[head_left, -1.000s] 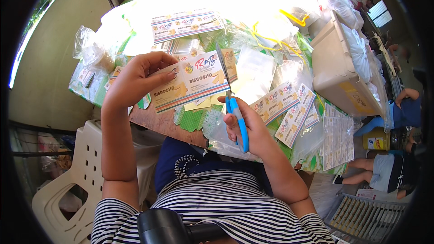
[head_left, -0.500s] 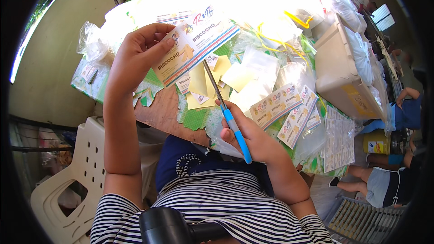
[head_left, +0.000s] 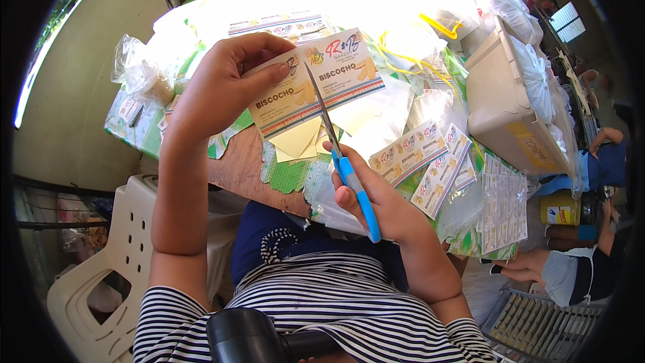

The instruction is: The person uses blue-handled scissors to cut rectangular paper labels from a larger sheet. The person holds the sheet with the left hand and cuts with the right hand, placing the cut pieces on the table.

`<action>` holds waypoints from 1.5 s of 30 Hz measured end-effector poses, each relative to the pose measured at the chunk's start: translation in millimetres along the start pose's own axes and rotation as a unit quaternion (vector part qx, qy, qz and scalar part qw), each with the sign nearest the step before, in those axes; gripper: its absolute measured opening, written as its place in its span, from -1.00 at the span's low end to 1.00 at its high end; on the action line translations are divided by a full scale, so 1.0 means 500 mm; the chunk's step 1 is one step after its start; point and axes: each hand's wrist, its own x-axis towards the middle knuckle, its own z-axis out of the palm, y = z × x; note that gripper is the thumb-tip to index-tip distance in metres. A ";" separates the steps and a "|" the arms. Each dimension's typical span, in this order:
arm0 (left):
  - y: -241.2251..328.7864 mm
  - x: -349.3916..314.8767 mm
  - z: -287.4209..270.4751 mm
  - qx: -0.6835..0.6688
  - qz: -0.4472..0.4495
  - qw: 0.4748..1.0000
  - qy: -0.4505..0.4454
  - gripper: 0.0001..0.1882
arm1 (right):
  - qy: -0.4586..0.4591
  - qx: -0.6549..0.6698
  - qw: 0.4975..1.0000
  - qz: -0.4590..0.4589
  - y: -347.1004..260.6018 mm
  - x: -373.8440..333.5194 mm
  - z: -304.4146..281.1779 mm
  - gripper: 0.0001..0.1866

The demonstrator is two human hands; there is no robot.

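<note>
My left hand [head_left: 245, 84] pinches a strip of printed paper labels [head_left: 346, 70] at its left part, above the table. In my right hand [head_left: 376, 205] is a pair of scissors [head_left: 353, 185] with blue and grey handles, the fingers closed round them. The blades point up and lie across the strip's face between two printed labels; whether paper is between them I cannot tell. Beneath the strip lies a small pile of cut yellow-backed labels [head_left: 295, 148]. More label strips [head_left: 440, 178] rest on the table right of the scissors.
A beige plastic crate [head_left: 494, 87] with filled plastic bags stands at the table's right. Yellow ribbon [head_left: 440, 27] and clear plastic [head_left: 138, 60] lie on the table [head_left: 232, 168]. A beige chair [head_left: 114, 242] is at left. Another person [head_left: 571, 269] is at the right.
The label strip and my left hand have moved right and turned more level. The scissors' blades now overlap the strip further up, where before they were at its lower edge.
</note>
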 end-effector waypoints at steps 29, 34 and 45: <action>-0.001 -0.005 0.010 -0.030 -0.049 0.998 -0.024 -0.66 | 0.035 -0.020 0.999 -0.029 0.013 0.015 0.003 -0.31; -0.007 -0.002 0.017 -0.039 -0.054 0.997 -0.035 -0.65 | 0.044 0.026 0.999 -0.017 0.016 0.022 0.004 -0.31; -0.049 0.000 0.014 -0.033 -0.097 0.995 -0.018 -0.64 | 0.034 0.081 0.994 0.069 0.026 0.033 0.001 -0.33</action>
